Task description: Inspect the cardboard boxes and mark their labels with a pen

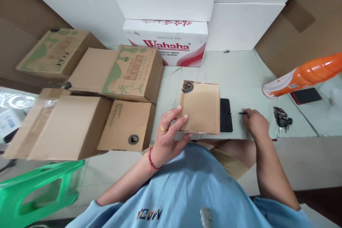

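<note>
A small brown cardboard box [201,110] sits near the table's front edge, a ragged dark-rimmed hole in its far left corner. My left hand [171,131] steadies it at the near left corner, fingertips on the top and thumb along the front side. From under or behind the box's right side sticks out a flat black rectangular thing [226,115]; the rest of it is hidden. To its right, my right hand [255,123] is closed on a thin black stick-like piece [243,113], whose tip points left. What kind of piece it is I cannot tell.
Several larger cardboard boxes [130,74] fill the left side. A white Wahaha carton [171,42] stands at the back. On the right are keys [282,119], an orange-and-white bottle [307,74] and a dark flat device [306,96]. A green stool [64,185] is at lower left.
</note>
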{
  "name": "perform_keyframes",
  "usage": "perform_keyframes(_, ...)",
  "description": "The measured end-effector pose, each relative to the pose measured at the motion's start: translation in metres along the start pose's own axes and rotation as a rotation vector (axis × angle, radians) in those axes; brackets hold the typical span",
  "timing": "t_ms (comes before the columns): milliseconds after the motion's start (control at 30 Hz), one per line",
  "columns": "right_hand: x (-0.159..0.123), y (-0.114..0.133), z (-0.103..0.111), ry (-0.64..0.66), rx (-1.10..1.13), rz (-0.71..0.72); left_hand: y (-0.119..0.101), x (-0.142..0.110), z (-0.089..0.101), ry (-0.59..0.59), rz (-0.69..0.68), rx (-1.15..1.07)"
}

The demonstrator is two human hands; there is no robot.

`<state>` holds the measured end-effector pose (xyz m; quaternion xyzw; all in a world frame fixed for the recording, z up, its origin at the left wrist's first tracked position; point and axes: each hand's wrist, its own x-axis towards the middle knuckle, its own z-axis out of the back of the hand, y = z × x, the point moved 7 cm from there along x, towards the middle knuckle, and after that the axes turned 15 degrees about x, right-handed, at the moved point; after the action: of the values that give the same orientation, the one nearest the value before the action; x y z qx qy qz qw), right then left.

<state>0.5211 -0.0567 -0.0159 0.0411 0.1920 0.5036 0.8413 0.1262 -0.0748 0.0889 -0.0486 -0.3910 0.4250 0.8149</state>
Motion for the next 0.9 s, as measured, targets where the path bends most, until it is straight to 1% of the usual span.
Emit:
perform_keyframes(100,0.002,-0.001,0.01,-0.026,-0.006,-0.025,0.004,-0.001,-0.006,-0.052,-0.004,-0.001)
perform_keyframes(133,0.003,-0.002,0.019,-0.062,0.004,-0.04,0.006,-0.002,-0.007,-0.078,-0.009,0.005)
perform_keyframes(167,0.004,-0.002,0.03,-0.129,0.091,-0.042,0.008,-0.003,-0.009,-0.107,-0.018,0.012)
perform_keyframes(233,0.002,0.002,0.059,-0.317,0.449,0.002,0.01,-0.005,-0.011,-0.161,-0.038,0.016)
perform_keyframes(267,-0.002,0.006,0.073,-0.405,0.656,0.04,0.012,-0.006,-0.013,-0.181,-0.041,0.013)
perform_keyframes(300,-0.008,0.014,0.086,-0.467,0.862,0.094,0.014,-0.007,-0.014,-0.194,-0.035,0.012)
perform_keyframes(333,-0.014,0.027,0.096,-0.488,1.043,0.164,0.015,-0.008,-0.016,-0.203,-0.02,0.016)
perform_keyframes(367,-0.022,0.045,0.103,-0.463,1.139,0.228,0.017,-0.008,-0.018,-0.206,-0.003,0.026)
perform_keyframes(400,-0.03,0.067,0.11,-0.417,1.322,0.337,0.018,-0.009,-0.02,-0.205,0.011,0.034)
perform_keyframes(433,-0.04,0.093,0.116,-0.334,1.47,0.444,0.018,-0.009,-0.022,-0.201,0.014,0.036)
perform_keyframes(467,-0.049,0.121,0.119,-0.221,1.523,0.529,0.018,-0.009,-0.024,-0.197,0.004,0.024)
perform_keyframes(533,-0.065,0.175,0.12,-0.005,1.499,0.662,0.017,-0.009,-0.029,-0.197,-0.052,-0.044)
perform_keyframes(567,-0.072,0.2,0.119,0.077,1.444,0.727,0.018,-0.01,-0.032,-0.203,-0.078,-0.087)
perform_keyframes(600,-0.077,0.221,0.117,0.13,1.373,0.783,0.021,-0.011,-0.034,-0.208,-0.088,-0.126)
perform_keyframes(633,-0.08,0.238,0.114,0.162,1.298,0.832,0.027,-0.012,-0.038,-0.208,-0.07,-0.16)
perform_keyframes(667,-0.081,0.252,0.11,0.169,1.225,0.871,0.034,-0.014,-0.042,-0.197,-0.024,-0.193)
perform_keyframes(733,-0.081,0.269,0.101,0.152,1.104,0.905,0.052,-0.018,-0.056,-0.135,0.121,-0.266)
perform_keyframes(800,-0.079,0.272,0.093,0.098,1.045,0.892,0.063,-0.022,-0.073,-0.048,0.224,-0.331)
perform_keyframes(833,-0.078,0.27,0.09,0.064,1.027,0.877,0.064,-0.024,-0.081,-0.013,0.236,-0.347)
perform_keyframes(900,-0.078,0.263,0.088,-0.008,1.004,0.849,0.061,-0.026,-0.092,0.008,0.194,-0.352)
